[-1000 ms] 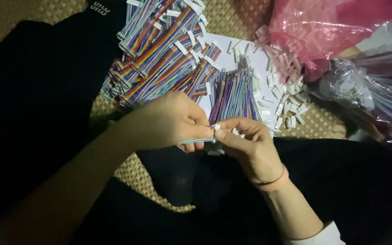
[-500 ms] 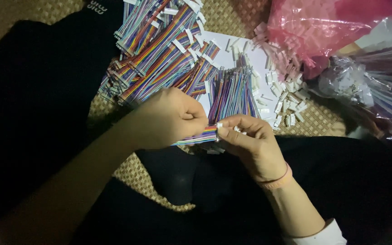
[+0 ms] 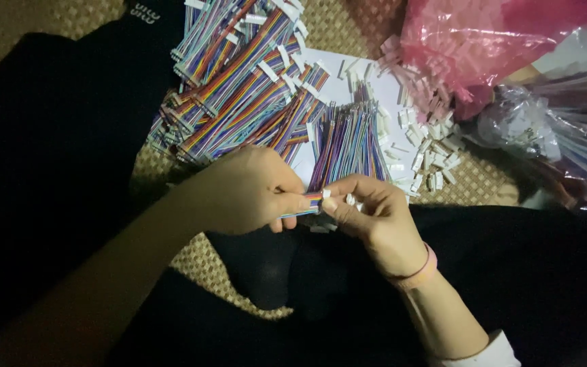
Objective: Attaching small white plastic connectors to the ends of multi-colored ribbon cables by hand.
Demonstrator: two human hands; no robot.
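My left hand (image 3: 246, 194) pinches a short rainbow ribbon cable (image 3: 305, 204) between thumb and fingers. My right hand (image 3: 368, 214) meets it from the right, holding a small white plastic connector (image 3: 325, 194) at the cable's end. A pink band circles my right wrist. Both hands hover over my dark-clothed lap, just in front of a bundle of loose coloured cables (image 3: 351, 143) lying on a white sheet (image 3: 382, 88).
A big pile of rainbow cables with white connectors (image 3: 239, 75) lies at the back left on a woven mat (image 3: 484, 183). Loose white connectors (image 3: 429, 149) are scattered to the right. A pink plastic bag (image 3: 484, 41) and a clear bag of cables (image 3: 558, 129) sit far right.
The hands have come closer together, and the cable end now meets the white connector in my right fingers. The view has shifted slightly.
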